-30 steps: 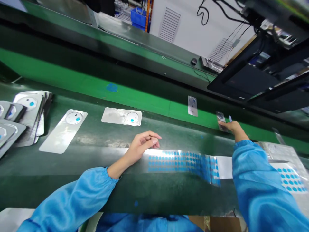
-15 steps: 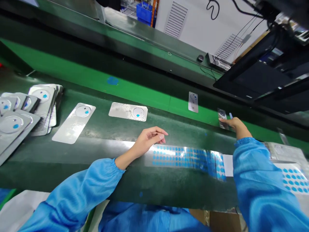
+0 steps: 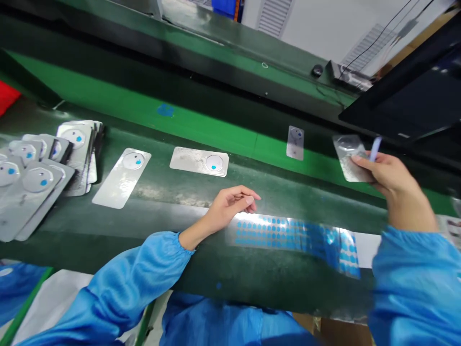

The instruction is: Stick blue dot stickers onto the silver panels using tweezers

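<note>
While hands stand well apart, right hand point(image 3: 392, 180) grips small silver film piece point(image 3: 347, 166) and thin blue tab point(image 3: 375, 149), both raised above green bench mat point(image 3: 252, 283). Left hand point(image 3: 234, 205), empty, fingers loosely curled, rests on mat at edge of blue-dotted film sheet point(image 3: 288, 235). Silver cards point(image 3: 122, 178) lie farther left.

**Blur and cut-offs toward the right edge**

The right hand point(image 3: 391, 180) is motion-blurred, its fingers partly hiding a pale-blue plastic tab point(image 3: 374, 149) and a silver foil card point(image 3: 347, 161); a blue fabric sleeve point(image 3: 414, 288) and black flat panel point(image 3: 403, 96) run off-frame.
</note>
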Motion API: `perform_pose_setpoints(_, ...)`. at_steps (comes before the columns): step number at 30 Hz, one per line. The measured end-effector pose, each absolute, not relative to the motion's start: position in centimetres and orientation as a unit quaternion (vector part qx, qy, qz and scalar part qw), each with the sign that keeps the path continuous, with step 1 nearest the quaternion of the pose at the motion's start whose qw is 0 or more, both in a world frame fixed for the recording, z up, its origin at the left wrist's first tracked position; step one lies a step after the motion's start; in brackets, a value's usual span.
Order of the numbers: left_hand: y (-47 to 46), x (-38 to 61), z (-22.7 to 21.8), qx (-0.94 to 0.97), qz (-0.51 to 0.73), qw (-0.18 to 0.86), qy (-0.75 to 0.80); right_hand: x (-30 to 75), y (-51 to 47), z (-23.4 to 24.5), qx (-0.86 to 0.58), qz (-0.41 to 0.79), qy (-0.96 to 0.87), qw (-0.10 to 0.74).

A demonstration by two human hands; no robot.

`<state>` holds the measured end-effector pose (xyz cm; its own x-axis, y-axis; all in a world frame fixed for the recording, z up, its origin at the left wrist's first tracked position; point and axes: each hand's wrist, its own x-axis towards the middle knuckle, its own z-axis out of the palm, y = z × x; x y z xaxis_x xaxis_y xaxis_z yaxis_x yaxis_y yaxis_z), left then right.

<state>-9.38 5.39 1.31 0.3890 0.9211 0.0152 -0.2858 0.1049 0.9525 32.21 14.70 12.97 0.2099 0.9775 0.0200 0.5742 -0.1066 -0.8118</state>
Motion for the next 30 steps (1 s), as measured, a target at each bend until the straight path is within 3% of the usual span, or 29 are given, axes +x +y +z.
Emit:
perform_pose_setpoints(3,4.3,-9.1,1.7,0.551,0.427,0.664,0.272,26.6,8.4,12.2,-0.674,0.376,-0.498,0.396)
perform_pose_setpoints(6,3.0,-8.5,2.4,0.535,0.425,0.700,0.209,18.7,2.0,10.2,-0.606,0.486,-0.538,0.326)
perform_pose_setpoints(10,3.5,-8.5,2.8,0.379,0.487,0.748,0.244,12.6,-0.2,7.1,-0.571,0.416,-0.610,0.359)
perform_pose_setpoints(14,6.7,-10.6,1.9,0.302,0.582,0.688,0.311,12.4,1.1,4.8,-0.594,0.298,-0.636,0.393)
perform_pose_setpoints(23,8.5,-12.5,1.0,0.276,0.583,0.692,0.324,11.8,0.3,0.7,-0.537,0.528,-0.544,0.369)
perform_pose_setpoints(30,7.8,-12.0,1.7,0.297,0.562,0.702,0.321,12.1,-0.3,-0.2,-0.571,0.497,-0.552,0.350)
